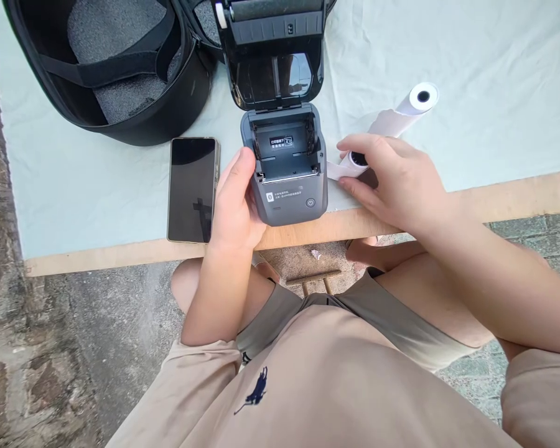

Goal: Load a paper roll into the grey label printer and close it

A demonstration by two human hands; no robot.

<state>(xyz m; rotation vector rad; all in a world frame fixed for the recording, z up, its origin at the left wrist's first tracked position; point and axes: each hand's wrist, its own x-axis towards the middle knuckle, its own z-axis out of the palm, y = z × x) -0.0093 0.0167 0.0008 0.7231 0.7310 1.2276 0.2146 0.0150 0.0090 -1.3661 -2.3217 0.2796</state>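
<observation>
My left hand [236, 202] is wrapped around the left side of a small dark grey label printer [290, 202], thumb on its upper edge. The printer's black lid [273, 74] stands swung open away from me, and no roll lies in its bay. Just right of the printer, my right hand [396, 177] has its thumb and fingers closed around the near roll of white paper [355, 160], whose dark core faces the printer. A strip of paper leads from it toward the printer's side. Behind that hand lies another white paper roll [413, 102] with a dark core.
A black phone [192, 190] lies left of my left hand near the table's wooden edge [121, 255]. The open black zip case [168, 115] with grey foam and a strap sits at the back left. Pale cloth [494, 93] covers the table.
</observation>
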